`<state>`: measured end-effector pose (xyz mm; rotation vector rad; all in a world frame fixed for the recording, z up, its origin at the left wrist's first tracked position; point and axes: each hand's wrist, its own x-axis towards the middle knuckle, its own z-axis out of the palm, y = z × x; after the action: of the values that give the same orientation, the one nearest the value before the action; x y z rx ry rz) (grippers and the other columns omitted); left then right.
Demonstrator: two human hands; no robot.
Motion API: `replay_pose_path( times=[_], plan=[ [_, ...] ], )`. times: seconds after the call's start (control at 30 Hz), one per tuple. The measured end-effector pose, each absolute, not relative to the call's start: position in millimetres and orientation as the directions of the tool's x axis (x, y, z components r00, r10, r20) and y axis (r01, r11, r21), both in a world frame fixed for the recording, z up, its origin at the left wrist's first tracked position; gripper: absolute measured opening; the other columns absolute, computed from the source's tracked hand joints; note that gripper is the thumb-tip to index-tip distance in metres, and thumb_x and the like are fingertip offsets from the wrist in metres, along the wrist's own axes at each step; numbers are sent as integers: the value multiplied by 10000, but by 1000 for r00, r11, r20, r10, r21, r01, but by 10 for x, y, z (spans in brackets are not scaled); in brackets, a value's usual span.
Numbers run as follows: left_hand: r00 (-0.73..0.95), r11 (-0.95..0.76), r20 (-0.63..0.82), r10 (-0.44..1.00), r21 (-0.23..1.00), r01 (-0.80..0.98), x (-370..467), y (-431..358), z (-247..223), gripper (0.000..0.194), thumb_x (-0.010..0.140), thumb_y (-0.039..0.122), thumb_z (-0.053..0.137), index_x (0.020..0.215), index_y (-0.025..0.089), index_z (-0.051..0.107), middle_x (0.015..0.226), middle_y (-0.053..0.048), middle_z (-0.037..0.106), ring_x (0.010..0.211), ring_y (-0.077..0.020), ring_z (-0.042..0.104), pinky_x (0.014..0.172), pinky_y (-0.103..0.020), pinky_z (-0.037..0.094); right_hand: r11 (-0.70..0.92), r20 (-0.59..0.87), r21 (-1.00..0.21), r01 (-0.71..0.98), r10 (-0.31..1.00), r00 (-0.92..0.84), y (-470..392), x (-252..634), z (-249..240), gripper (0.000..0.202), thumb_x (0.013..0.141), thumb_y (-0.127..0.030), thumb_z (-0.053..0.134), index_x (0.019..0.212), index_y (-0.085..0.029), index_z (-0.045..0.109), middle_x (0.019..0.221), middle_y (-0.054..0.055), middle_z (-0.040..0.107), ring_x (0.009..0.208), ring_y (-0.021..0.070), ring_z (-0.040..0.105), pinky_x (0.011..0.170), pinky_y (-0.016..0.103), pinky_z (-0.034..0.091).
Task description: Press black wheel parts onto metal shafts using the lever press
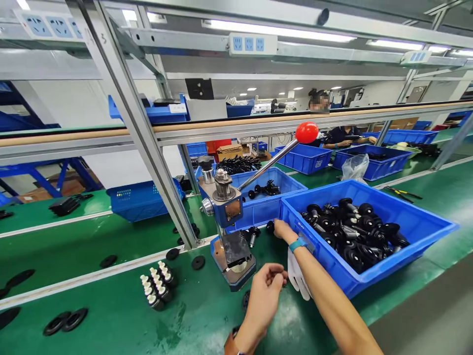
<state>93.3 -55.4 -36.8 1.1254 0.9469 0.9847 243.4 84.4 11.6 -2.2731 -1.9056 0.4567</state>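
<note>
My right hand (284, 230), with a blue band at the wrist, reaches to the near left corner of a blue bin. Its fingers are closed against a black round-ended part (270, 227); the grip is partly hidden. Nearer to me, my left hand (266, 288) is held above the bench with fingers curled toward the thumb; anything inside them is hidden. In front of the hands stands a hand-lever press (225, 207) with a red ball knob (307, 132). Beside its base lie small black and silver parts (253, 236). A white glove (296, 276) lies under my right forearm.
The large blue bin (369, 286) on the right holds many black and silver parts (354, 231). Left of the press stand black pieces with cream tips (158, 283) in rows. Black rings (66, 320) lie on the green bench. A metal post (148, 148) rises behind.
</note>
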Motion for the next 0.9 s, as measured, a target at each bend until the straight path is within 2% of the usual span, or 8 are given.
replay_pose_path(
  times=[0.2,0.33,0.47,0.57,0.67,0.77,0.83,0.9],
  plan=[
    [225,-261,206,952,932,251,443,-697,-218,307,965,421,574,1126,206,722,1152,-149,767,1038,-290,730,915,-434,600,-224,-121,-192,955,971,204,549,2346,22,309,1003,-360,642,1196,-122,679,1202,134,707,1078,240,699,939,412,562],
    [281,-665,615,736,581,470,459,-591,-48,410,999,203,490,1392,211,606,1413,-149,664,1325,-308,617,1096,-506,536,-134,-15,-143,981,991,133,129,2249,411,291,996,-336,537,1093,-136,724,1115,193,756,1050,306,736,823,342,503],
    [329,-769,773,542,300,565,507,-439,66,619,938,66,452,1547,180,443,1522,-172,576,1483,-337,461,1175,-600,443,151,68,-164,975,988,-141,-312,2007,911,254,956,-354,533,902,-204,731,981,108,789,889,249,748,671,290,398],
    [232,-747,785,574,387,541,400,-379,125,502,935,113,462,1421,161,577,1270,-178,729,1296,-334,624,1101,-559,502,403,88,-260,878,915,-394,-498,1858,1167,145,872,-264,611,814,-197,725,835,66,776,702,188,694,579,286,315],
    [82,-599,630,772,679,425,219,-322,153,267,960,251,519,1148,200,702,1090,-126,773,1034,-292,719,939,-446,575,492,251,-449,746,871,-423,-553,1863,1410,152,895,-333,655,909,-216,751,695,-7,716,575,144,613,534,260,342],
    [4,-353,372,928,879,321,104,-169,142,202,945,360,587,1034,224,707,1050,-97,790,956,-289,735,863,-406,566,538,784,-516,666,610,114,-472,1969,1814,207,946,-413,639,942,-226,729,748,-2,689,632,157,613,581,281,440],
    [-13,-304,322,946,903,302,95,-17,113,206,909,347,629,1048,220,712,1094,-111,792,1026,-313,728,926,-429,540,587,882,-449,673,173,438,-331,2041,2164,189,958,-375,643,1042,-217,704,944,54,700,825,199,652,674,320,484],
    [-30,-317,340,940,902,293,119,133,73,236,864,315,678,1074,213,716,1137,-129,785,1095,-329,716,991,-445,513,604,889,-397,691,66,453,-158,2102,2481,280,989,-383,611,1208,-214,656,1180,105,669,1040,241,633,788,353,495]
  ],
)
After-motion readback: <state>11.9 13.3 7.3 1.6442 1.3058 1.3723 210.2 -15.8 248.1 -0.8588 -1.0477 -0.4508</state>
